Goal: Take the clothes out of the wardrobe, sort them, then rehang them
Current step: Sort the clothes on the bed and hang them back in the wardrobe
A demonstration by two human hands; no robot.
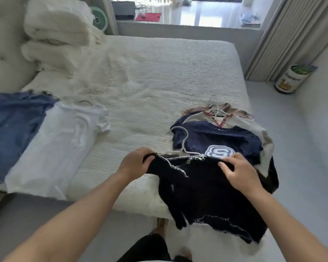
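Observation:
A black knitted top with white stitched edging (203,193) hangs on a white hanger (184,146) over the bed's near edge. My left hand (135,163) grips its left shoulder. My right hand (237,171) grips its right shoulder. Behind it a pile of clothes lies on the bed: a navy shirt with a white logo (218,140) on top, a beige and red garment (240,121) beneath, with several white hangers (213,107) at the pile's far end. At the left, a white T-shirt (61,146) and a blue garment (11,127) lie flat.
The bed (150,82) has a white ribbed cover. Folded white bedding and pillows (59,33) are stacked by the headboard. A cylindrical bin (292,80) stands on the grey floor at the right by the curtain (292,35). My feet stand on a white furry rug (206,246).

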